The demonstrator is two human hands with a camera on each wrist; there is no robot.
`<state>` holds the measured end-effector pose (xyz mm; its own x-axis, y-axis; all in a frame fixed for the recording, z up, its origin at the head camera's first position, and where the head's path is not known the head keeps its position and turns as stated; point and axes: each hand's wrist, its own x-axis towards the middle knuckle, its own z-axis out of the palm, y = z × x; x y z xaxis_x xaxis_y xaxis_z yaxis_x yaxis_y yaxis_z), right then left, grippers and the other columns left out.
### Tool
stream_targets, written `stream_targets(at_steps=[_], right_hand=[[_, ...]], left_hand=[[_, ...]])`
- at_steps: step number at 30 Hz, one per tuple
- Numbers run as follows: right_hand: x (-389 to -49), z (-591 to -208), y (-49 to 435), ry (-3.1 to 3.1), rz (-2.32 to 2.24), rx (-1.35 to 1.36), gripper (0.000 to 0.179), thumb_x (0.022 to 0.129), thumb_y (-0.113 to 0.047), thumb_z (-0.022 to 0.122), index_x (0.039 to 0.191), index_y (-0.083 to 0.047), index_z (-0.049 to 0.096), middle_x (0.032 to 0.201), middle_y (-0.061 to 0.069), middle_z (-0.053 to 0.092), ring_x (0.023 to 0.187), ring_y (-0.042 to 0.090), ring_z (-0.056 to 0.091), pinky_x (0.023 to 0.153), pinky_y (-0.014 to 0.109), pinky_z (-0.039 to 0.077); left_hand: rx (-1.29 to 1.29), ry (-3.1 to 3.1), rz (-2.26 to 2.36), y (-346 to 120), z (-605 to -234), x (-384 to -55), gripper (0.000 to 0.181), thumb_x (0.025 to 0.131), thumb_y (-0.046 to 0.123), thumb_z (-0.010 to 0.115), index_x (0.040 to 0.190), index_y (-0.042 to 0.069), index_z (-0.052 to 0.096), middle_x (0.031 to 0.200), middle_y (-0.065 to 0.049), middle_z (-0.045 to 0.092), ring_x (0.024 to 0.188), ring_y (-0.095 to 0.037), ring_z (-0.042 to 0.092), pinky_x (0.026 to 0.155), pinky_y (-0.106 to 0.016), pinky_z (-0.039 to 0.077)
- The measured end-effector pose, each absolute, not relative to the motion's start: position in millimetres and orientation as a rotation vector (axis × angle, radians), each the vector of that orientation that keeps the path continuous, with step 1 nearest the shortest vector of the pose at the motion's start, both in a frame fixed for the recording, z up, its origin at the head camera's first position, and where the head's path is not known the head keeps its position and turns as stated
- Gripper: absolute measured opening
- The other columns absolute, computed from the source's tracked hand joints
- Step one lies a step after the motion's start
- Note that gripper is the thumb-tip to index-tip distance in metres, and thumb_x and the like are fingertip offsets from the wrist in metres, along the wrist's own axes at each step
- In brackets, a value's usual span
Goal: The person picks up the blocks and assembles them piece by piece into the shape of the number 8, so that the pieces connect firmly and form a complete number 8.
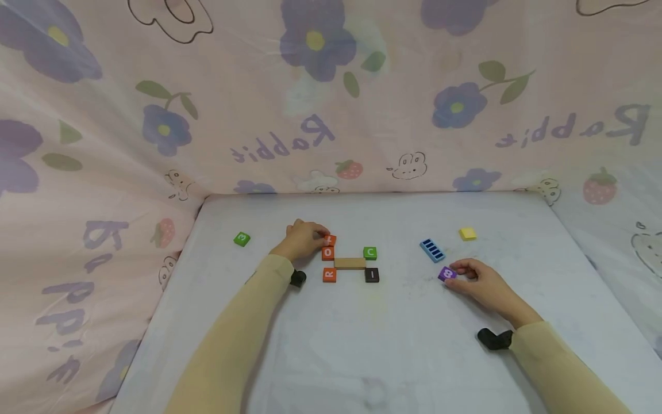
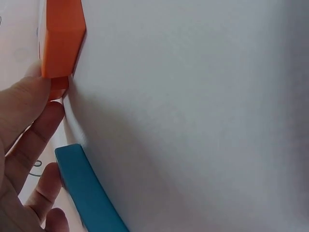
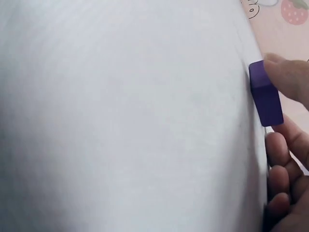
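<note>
My left hand point(image 1: 302, 238) pinches an orange letter tile point(image 1: 331, 240) between thumb and index finger, at the far end of a short column. An orange O tile point(image 1: 328, 253) sits right in front of it. In the left wrist view, a teal block point(image 2: 89, 188) lies beside the other fingers; the hand hides it in the head view. Over on the right, my right hand point(image 1: 483, 286) holds a purple tile marked 8 point(image 1: 447, 273) by its edges, thumb on one side. That purple tile point(image 3: 267, 94) stays close to the white surface in the right wrist view.
A wooden bar point(image 1: 350, 263) lies between an orange R tile point(image 1: 329, 275), a green C tile point(image 1: 369, 253) and a black tile point(image 1: 372, 275). Farther out are a green 3 tile point(image 1: 241, 239), a blue striped block point(image 1: 432, 250) and a yellow tile point(image 1: 468, 234). Patterned fabric point(image 1: 362, 132) walls the table.
</note>
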<state>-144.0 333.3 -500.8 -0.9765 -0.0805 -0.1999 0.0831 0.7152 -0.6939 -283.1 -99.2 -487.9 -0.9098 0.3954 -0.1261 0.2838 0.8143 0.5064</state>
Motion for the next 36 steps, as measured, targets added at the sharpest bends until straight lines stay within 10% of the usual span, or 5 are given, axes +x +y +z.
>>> stream_targets(at_steps=[36], right_hand=[[-149.1, -479.0, 318.8, 2.741, -1.033, -0.071, 0.051, 0.083, -0.050, 0.072, 0.115, -0.011, 0.063, 0.097, 0.007, 0.058, 0.087, 0.023, 0.050, 0.071, 0.034, 0.042]], left_hand=[[0.516, 2.743, 0.749, -99.8, -481.5, -279.3, 0.029, 0.093, 0.033, 0.066, 0.120, 0.022, 0.069, 0.116, 0.008, 0.066, 0.111, -0.024, 0.043, 0.096, -0.045, 0.023]])
